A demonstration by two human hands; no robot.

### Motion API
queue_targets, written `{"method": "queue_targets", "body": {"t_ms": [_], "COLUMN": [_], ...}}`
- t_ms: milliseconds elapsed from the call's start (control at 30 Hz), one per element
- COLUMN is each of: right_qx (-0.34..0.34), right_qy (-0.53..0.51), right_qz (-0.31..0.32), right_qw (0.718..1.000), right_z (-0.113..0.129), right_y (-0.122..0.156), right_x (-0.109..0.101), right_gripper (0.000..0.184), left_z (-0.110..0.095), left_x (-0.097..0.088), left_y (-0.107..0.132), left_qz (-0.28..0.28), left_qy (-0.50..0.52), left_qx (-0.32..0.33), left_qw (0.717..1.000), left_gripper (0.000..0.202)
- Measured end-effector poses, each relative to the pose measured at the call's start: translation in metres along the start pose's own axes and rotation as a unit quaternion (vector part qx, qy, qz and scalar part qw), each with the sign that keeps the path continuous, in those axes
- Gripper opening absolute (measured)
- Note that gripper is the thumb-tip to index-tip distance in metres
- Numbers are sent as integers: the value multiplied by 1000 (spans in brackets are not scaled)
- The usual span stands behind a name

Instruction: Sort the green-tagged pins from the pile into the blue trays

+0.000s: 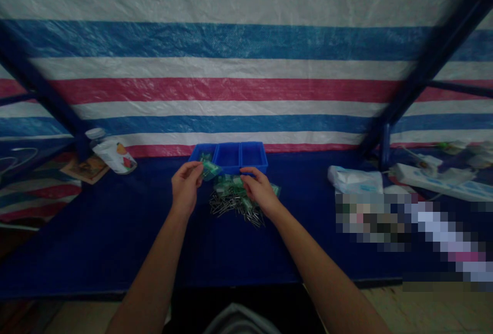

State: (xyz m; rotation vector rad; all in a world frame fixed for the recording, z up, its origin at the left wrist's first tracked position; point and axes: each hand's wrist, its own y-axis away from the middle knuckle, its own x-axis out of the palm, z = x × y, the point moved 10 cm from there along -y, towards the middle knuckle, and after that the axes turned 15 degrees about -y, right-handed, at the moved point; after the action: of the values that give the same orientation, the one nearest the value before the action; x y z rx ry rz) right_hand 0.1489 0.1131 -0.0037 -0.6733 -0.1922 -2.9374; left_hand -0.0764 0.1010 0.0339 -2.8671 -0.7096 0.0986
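Pinching a green packet (210,171) in left hand (187,186), just by blue three-compartment tray (254,169), greenish contents (205,157) in left compartment (207,148), right hand (262,194) at metal pins (223,203), grip unclear.

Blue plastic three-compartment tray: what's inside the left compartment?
Greenish clear plastic packets show in that compartment of the blue plastic tray; their contents are too small to tell. The left hand and its pinched green-tinted packet cover the near edge, hiding whatever lies behind.
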Motion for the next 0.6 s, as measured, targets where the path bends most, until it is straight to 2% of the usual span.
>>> {"method": "queue_targets", "body": {"t_ms": [133,267,467,533,600], "right_qx": [-11,-20,-53,-117,-218], "right_qy": [11,23,89,169,299], "right_qz": [26,45,78,89,104], "right_qw": [1000,999,992,975,923], "right_z": [2,0,1,15,32], "right_y": [2,1,1,8,21], "right_x": [5,7,13,18,28], "right_gripper": [28,31,27,26,27], "left_z": [-1,2,12,13,8], "left_x": [-12,-11,-3,-2,2], "left_y": [-1,2,-1,-1,1], "left_qz": [-26,-10,9,9,13], "left_qy": [-5,31,-54,-95,-152], "left_qx": [-19,-38,-32,-18,22], "left_qw": [999,999,998,995,988], "left_gripper": [51,47,40,37,32]}}
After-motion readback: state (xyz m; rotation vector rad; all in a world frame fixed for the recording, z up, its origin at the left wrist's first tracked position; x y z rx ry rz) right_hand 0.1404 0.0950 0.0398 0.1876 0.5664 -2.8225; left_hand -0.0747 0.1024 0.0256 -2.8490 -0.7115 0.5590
